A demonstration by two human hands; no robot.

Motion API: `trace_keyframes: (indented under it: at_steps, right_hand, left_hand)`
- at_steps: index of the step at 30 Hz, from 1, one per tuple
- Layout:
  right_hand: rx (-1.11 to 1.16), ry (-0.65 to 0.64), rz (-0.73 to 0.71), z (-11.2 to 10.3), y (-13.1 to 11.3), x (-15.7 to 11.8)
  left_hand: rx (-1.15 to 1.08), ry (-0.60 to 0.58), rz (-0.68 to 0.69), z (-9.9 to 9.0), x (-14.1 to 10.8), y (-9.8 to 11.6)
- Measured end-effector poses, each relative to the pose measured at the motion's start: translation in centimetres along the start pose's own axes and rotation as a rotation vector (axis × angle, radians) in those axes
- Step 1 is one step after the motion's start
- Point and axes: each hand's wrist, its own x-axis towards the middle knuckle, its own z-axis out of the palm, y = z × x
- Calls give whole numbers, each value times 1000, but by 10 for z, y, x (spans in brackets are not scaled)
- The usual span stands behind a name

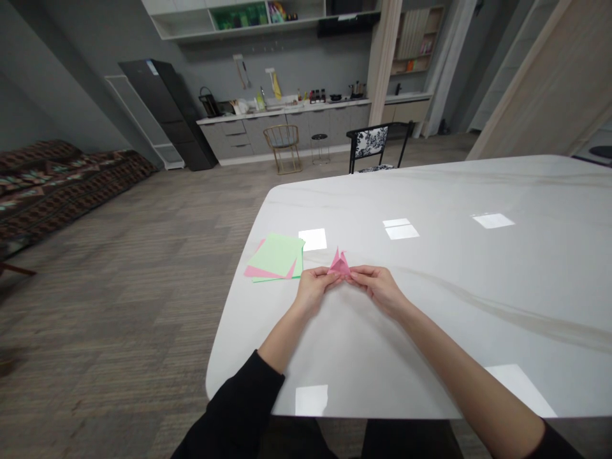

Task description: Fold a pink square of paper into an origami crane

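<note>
A small folded pink paper figure (340,262), with pointed tips standing up like an origami crane, is held between my two hands over the table. My left hand (313,288) pinches its left lower edge between thumb and fingers. On the other side, my right hand (380,287) grips the right lower edge in the same way. The fingertips cover the bottom of the figure. Just left of my left hand lies a loose stack of square paper sheets (275,254), light green on top with pink and darker green peeking out beneath.
The white marbled table (454,268) has a rounded left edge near the paper stack. Past its far side stand a black chair with a patterned back (371,141), a gold-framed chair (282,143) and a round stool (319,138). Kitchen cabinets (268,134) line the back wall.
</note>
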Motion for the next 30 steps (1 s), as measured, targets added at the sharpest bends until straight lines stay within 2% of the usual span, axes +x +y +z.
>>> trace_keyframes:
  at_steps: [3,6,11,16,19,23,26,30]
  right_hand:
    - [-91,92,-47,2,0,0]
    - [-121,169,-100,2,3,2]
    - [-88,167,-103,2,7,3]
    - [-69,133,-114,4,4,1]
    - [-125,137,-143,5,2,0]
    - [-173,182,-218,10,-1,-4]
    - [-160,137,-282,14,-5,-8]
    - [-193,139,-272,14,-4,-8]
  left_hand:
    - [-17,-16,-9,0,0,0]
    - [96,-58,28,0,-1,0]
    - [286,29,303,3,-5,5]
    - [338,-91,421,4,-6,6]
    - [365,-107,425,3,-5,4]
    - [353,-34,371,4,-5,2]
    - [305,-30,336,6,-6,3]
    - [273,-23,315,6,-5,3]
